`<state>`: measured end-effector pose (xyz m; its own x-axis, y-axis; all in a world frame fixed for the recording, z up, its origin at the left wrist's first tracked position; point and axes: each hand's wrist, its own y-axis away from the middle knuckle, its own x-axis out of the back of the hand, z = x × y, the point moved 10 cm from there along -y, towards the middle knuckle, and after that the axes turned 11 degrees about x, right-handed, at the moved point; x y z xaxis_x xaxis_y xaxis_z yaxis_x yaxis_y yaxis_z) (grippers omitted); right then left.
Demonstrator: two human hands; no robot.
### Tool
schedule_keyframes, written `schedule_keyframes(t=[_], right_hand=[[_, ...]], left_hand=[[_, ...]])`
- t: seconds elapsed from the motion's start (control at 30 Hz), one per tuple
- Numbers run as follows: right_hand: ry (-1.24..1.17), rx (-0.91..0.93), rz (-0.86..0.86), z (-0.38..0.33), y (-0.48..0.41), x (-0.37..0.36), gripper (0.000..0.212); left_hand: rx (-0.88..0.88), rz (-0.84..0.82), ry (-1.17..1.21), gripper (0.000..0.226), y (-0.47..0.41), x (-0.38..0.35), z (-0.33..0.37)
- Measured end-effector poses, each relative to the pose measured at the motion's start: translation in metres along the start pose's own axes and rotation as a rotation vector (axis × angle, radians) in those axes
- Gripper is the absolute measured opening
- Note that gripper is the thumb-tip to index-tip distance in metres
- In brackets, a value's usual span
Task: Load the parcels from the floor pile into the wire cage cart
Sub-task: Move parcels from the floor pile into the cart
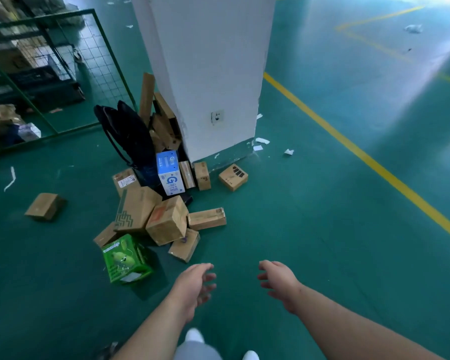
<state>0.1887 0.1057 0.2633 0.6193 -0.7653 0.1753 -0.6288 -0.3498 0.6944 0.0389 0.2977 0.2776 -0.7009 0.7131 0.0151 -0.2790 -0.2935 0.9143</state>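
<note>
Head view: both hands empty, left hand [192, 287] and right hand [279, 280] fingers spread; parcel pile [164, 219] ahead, untouched

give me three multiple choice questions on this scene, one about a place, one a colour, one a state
1. Where does the wire cage cart stand?
A. upper left, behind the pile
B. right of the pillar
C. between the hands

2. What colour is the box nearest the left hand?
A. blue
B. green
C. red

3. What are the two hands holding?
A. one parcel each
B. one parcel together
C. nothing

Answers:
1. A: its green frame rises past the parcels, left of the white pillar.
2. B: the green box lies closest.
3. C: left hand and right hand hang open above bare floor.
</note>
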Motion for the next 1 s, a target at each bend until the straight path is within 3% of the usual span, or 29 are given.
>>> schedule_keyframes(t=[0.23,0.37,0.6,0.73,1.0], right_hand=[[-0.074,0.031,0.05,-0.057,-0.082,0.0,0.019],[-0.067,0.061,0.118,-0.118,-0.125,0.032,0.019],[-0.159,0.093,0.289,-0.211,-0.198,0.117,0.019],[-0.193,0.07,0.301,-0.232,-0.239,0.151,0.018],[-0.009,0.068,0.214,-0.295,-0.372,0.238,0.017]], left_hand=[[0.107,0.142,-0.01,0.018,-0.085,0.022,0.057],[0.126,0.145,-0.079,0.019,-0.136,0.011,0.133],[-0.002,0.023,-0.207,0.017,-0.182,-0.099,0.316],[0.021,-0.045,-0.197,0.022,-0.206,-0.158,0.355],[0.106,0.063,-0.067,0.024,-0.264,-0.221,0.409]])
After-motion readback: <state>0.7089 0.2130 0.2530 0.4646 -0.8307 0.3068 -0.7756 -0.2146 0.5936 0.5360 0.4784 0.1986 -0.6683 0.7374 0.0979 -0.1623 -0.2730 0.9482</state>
